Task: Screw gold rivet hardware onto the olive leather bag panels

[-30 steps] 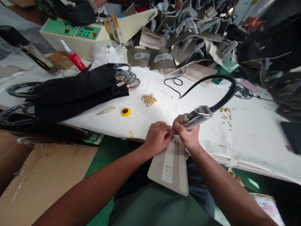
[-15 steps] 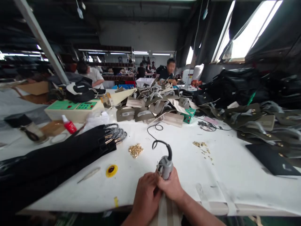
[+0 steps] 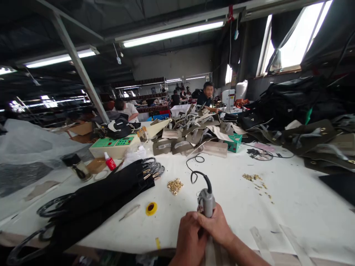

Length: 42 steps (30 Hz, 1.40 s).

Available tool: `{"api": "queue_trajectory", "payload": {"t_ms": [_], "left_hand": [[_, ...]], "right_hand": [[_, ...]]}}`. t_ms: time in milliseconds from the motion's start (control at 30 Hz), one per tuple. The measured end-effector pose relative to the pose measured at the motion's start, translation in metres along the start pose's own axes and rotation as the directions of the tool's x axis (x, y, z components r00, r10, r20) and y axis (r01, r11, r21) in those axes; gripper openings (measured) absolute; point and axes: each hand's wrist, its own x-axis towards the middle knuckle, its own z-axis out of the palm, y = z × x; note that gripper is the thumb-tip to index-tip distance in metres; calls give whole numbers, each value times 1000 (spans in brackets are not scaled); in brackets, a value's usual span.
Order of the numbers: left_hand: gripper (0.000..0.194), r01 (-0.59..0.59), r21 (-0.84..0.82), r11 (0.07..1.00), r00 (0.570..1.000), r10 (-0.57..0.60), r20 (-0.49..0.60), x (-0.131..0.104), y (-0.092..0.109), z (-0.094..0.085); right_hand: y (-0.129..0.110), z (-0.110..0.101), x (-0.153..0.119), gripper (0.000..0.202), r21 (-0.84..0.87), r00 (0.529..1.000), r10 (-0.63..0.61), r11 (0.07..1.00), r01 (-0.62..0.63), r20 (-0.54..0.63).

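A grey corded electric screwdriver [image 3: 208, 203] stands upright at the table's front edge, its black cable curling up from the top. My right hand [image 3: 220, 226] is wrapped round its body. Close against it is my left hand [image 3: 189, 233], fingers curled in; what they grip is hidden. Below both hands a beige panel [image 3: 212, 253] partly shows, and the tool's tip is out of sight. Ahead lies a heap of small gold metal fittings [image 3: 175, 186], with scattered gold pieces [image 3: 252, 177] farther right. Left of the hands are a yellow round tape roll [image 3: 151, 208] and a pale pointed tool [image 3: 130, 212].
Black bag pieces with wrapped handles [image 3: 111, 199] cover the left of the white table [image 3: 235, 199]. At the back are piled olive-brown panels [image 3: 194, 135], a green box [image 3: 234, 143], a cream machine [image 3: 115, 146] and a red bottle [image 3: 110, 162]. A co-worker [image 3: 206, 98] sits beyond.
The view has swung left and upward, so the table's things appear farther right and lower, and ceiling lights show. Both hands keep their hold around the screwdriver, with little other change.
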Motion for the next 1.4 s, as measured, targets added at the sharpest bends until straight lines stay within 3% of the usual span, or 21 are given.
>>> {"api": "queue_trajectory", "payload": {"t_ms": [200, 333, 467, 600, 733, 800, 900, 1000, 1067, 1100, 1167, 1267, 1400], "left_hand": [[32, 8, 29, 1000, 1000, -9, 23, -1, -12, 7], [37, -44, 10, 999, 999, 44, -30, -1, -15, 9], [32, 3, -22, 1000, 1000, -3, -12, 0, -15, 8], [37, 60, -18, 998, 996, -58, 61, 1, -19, 6], [47, 56, 18, 998, 997, -57, 59, 2, -16, 4], [37, 23, 37, 999, 997, -25, 66, 3, -9, 1], [19, -36, 75, 997, 998, 32, 60, 3, 0, -5], [18, -36, 93, 995, 998, 31, 54, 5, 3, -6], [18, -27, 81, 996, 997, 21, 75, 6, 2, -5], [18, -29, 72, 997, 996, 22, 86, 7, 0, -5], [18, -37, 51, 998, 995, 32, 97, 7, -2, -4], [25, -23, 38, 999, 996, 20, 83, 6, -6, -4], [47, 51, 57, 997, 994, -57, 98, 9, -4, -7]], "right_hand": [[-8, 2, 2, 33, 22, 999, -12, 1000, 11, 48], [-4, 6, 3, 22, -97, 1000, -3, 995, 1, -22], [-7, 11, 3, 13, -105, 998, -65, 992, 63, -23], [-12, 11, 3, 25, -37, 997, -77, 996, 78, 21], [-21, 4, 12, 41, 130, 980, -100, 988, 79, 171], [-43, 5, 21, 43, 159, 980, -105, 984, 78, 168], [-106, 19, 42, 46, 13, 992, -90, 996, 89, 86], [-174, 33, 73, 49, -217, 952, -185, 946, 240, 245], [-194, 33, 92, 47, -293, 913, -262, 888, 354, 312], [-192, 30, 97, 48, -346, 908, -262, 861, 373, 325], [-165, 16, 97, 51, -500, 934, -185, 804, 323, 306], [-92, -22, 75, 45, -767, 982, 24, 629, 130, 187], [-10, -77, 39, 43, -936, 980, 201, 343, -79, -9]]}}
